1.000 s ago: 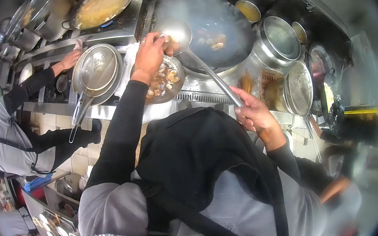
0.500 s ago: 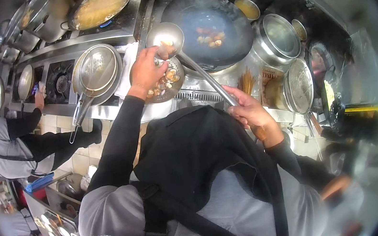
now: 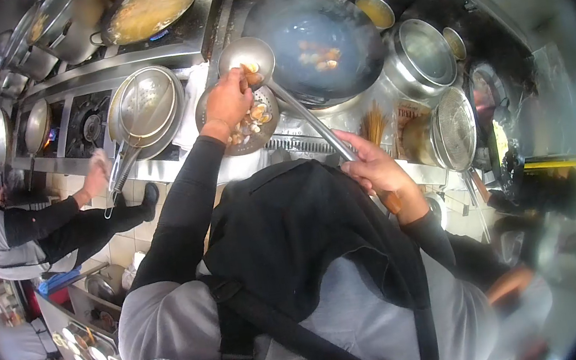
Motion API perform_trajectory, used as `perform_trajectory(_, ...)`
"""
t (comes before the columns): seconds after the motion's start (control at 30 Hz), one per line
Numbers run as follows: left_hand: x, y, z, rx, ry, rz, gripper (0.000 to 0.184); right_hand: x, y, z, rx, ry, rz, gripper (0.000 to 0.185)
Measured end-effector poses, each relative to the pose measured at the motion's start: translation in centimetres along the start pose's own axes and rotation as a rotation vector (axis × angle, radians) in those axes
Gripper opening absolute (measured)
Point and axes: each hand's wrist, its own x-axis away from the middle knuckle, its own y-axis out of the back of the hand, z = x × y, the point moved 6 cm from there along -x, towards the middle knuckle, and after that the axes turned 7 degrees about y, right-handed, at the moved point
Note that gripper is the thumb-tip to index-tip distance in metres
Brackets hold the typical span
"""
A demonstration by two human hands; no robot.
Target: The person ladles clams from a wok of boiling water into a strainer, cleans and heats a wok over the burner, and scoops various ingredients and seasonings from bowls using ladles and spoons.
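My right hand [image 3: 379, 173] is wrapped round the handle of a long metal ladle [image 3: 313, 121], near its wooden end. The ladle's bowl is tilted up over a perforated strainer [image 3: 210, 126] that holds several clams [image 3: 245, 128]. My left hand [image 3: 227, 104] reaches into the bowl, its fingers pinched at a clam [image 3: 253, 76] there; the fingertips are partly hidden. Just right of the bowl, a large dark wok [image 3: 346, 17] steams with bluish liquid and a small cluster of clam-like pieces [image 3: 321, 57].
Round strainers [image 3: 151, 100] lie on the left burners, and more strainers [image 3: 455, 128] hang to the right. A bamboo brush [image 3: 374, 124] and a metal pot [image 3: 426, 54] stand beside the wok. A co-worker's arm [image 3: 50, 213] is at the left stove.
My left fingers have moved slightly up inside the ladle bowl, and the bowl has shifted a little left. The co-worker's hand has drawn back from the pan at the left stove.
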Motion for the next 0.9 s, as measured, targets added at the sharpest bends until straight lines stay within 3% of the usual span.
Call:
perform_trajectory(0.2,0.4,0.8,1.2,0.224,0.152,-0.001,0.042,-0.1,0.2,-0.2,0.042,0.012,0.012,0.074)
perform_trajectory(0.43,0.1,0.7,0.2,0.051,0.089,0.045,0.04,-0.3,0.0,-0.5,-0.016,-0.008,0.01,0.074)
perform_trajectory(0.5,-0.5,1.6,0.2,0.067,0.039,-0.177,0.043,-0.3,-0.1,-0.3,-0.019,-0.005,0.01,0.074)
perform_trajectory(0.53,-0.8,1.8,0.4,0.068,0.035,-0.175,0.043,-0.3,-0.2,-0.2,-0.023,-0.004,0.009,0.074)
perform_trajectory(0.6,-1.1,2.4,-1.2,0.046,-0.265,-0.127,0.045,-0.1,-0.2,-0.1,-0.015,-0.006,0.003,0.073)
perform_trajectory(0.63,-1.5,2.8,-1.5,0.046,-0.263,-0.127,0.045,-0.1,-0.2,-0.1,-0.004,-0.008,0.003,0.073)
perform_trajectory(0.7,-2.2,1.5,-2.1,-0.131,-0.284,0.155,0.044,-0.2,-0.1,-0.4,-0.006,-0.002,0.011,0.073)
perform_trajectory(0.73,-2.9,1.3,-1.9,-0.13,-0.282,0.154,0.044,-0.2,0.0,-0.5,-0.008,0.006,0.017,0.073)
perform_trajectory(0.9,-6.0,-1.4,-1.1,-0.318,-0.329,0.419,0.016,-0.3,0.0,-0.6,0.013,-0.004,0.022,0.073)
